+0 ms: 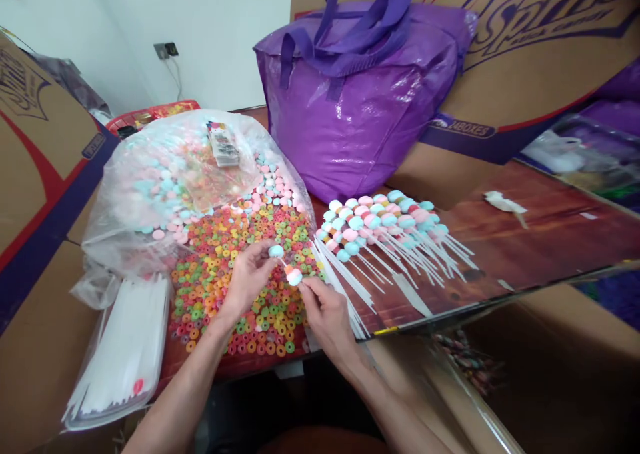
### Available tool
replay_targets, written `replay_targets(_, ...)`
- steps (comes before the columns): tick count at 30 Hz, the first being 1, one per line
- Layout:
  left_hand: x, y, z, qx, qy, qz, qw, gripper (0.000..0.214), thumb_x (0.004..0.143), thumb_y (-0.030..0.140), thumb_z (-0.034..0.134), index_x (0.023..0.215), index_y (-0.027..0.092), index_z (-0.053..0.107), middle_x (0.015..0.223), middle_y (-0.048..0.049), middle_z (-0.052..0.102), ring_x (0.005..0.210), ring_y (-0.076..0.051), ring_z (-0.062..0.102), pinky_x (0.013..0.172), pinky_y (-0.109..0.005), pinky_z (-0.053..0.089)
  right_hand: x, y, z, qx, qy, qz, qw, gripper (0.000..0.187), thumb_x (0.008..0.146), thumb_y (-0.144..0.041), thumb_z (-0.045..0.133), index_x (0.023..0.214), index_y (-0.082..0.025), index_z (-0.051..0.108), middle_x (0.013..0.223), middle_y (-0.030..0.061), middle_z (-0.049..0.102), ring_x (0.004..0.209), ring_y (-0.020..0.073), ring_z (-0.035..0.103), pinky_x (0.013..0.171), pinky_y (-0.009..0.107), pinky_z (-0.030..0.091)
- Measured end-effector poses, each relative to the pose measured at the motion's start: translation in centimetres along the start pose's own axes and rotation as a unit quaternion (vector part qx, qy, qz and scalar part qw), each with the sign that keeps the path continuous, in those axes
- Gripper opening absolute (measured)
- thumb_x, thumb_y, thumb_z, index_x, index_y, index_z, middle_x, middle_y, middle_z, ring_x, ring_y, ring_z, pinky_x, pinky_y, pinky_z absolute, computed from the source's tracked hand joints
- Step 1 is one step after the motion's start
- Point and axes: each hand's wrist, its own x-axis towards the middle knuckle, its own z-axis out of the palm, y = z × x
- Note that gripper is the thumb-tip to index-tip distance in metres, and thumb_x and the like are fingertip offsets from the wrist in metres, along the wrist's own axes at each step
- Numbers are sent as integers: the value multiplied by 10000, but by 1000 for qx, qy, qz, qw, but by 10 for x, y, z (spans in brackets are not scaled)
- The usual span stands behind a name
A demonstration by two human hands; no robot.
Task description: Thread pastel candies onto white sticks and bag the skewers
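Observation:
My left hand (247,274) pinches a pale blue round candy (276,250) at its fingertips. My right hand (323,311) grips a thin white stick (283,265) that carries a pink and white candy (294,277); the blue candy sits at the stick's far tip. Both hands hover over a heap of small multicoloured ring candies (240,267) spread on clear plastic. To the right lies a row of finished candy sticks (385,231), heads together and white stems fanned out.
A clear bag of pink and blue candies (165,174) lies behind the rings. A packet of white sticks (123,347) rests at the left edge. A purple shopping bag (360,101) stands at the back. Cardboard boxes (540,47) surround the wooden table (545,234).

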Motion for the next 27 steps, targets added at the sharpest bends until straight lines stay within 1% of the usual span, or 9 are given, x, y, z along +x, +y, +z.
replay_targets(5,-7,-8,0,95,26,53,994,213,796,210,665,992,188,746,972,-57,711,873,-167,678,823,-293,558,4,-2,1,-14,-21,-12,1000,279,968,-229,446,726,-184,577,590,-36,483,548,110,446,585,236,326)
replay_targets(9,-14,-6,5,153,53,59,985,203,819,193,643,989,193,754,958,-54,713,826,-159,671,760,-273,553,4,-5,8,-8,-10,-4,1000,272,965,-231,440,723,-185,555,577,-40,469,521,107,430,554,238,307)
replay_targets(11,-19,-4,7,183,69,63,979,232,837,174,614,1020,203,753,959,-52,705,810,-153,661,729,-265,544,4,-6,13,-5,-2,0,1000,267,960,-225,437,720,-186,547,573,-39,470,512,107,426,547,240,304)
replay_targets(13,-24,-3,9,209,75,71,972,269,853,159,585,1061,214,747,975,-54,695,827,-155,654,737,-270,535,3,-7,17,-4,4,2,1000,265,957,-223,433,720,-187,545,571,-38,475,504,108,425,542,243,304)
replay_targets(15,-29,-3,9,222,68,76,970,288,869,159,563,1087,214,742,999,-61,692,859,-162,656,778,-286,534,2,-7,20,-1,3,4,1000,269,956,-225,426,717,-187,543,573,-34,488,500,109,435,541,244,309)
replay_targets(18,-39,-5,8,226,31,64,972,310,893,175,532,1127,202,734,1022,-76,705,893,-177,671,829,-313,538,2,-7,22,7,0,11,1000,273,956,-225,412,717,-190,538,583,-26,512,508,115,461,548,245,322)
replay_targets(22,-47,-10,5,197,-7,31,980,333,902,187,531,1177,205,717,1138,-84,722,1042,-206,673,931,-345,527,3,-6,20,14,-7,29,999,257,950,-237,405,733,-194,537,583,-26,515,508,120,456,545,248,324)
replay_targets(25,-42,-11,3,140,-26,11,990,320,913,229,543,1185,206,712,1182,-74,725,1072,-207,676,960,-351,527,4,-4,12,28,-29,50,998,279,959,-273,410,714,-203,524,567,-33,501,512,119,457,543,241,332)
replay_targets(27,-32,-10,3,126,-28,19,991,293,921,242,543,1150,203,722,1156,-69,736,1034,-199,688,940,-342,536,3,0,5,29,-23,69,997,293,962,-304,423,708,-206,531,565,-38,493,518,117,454,541,234,336)
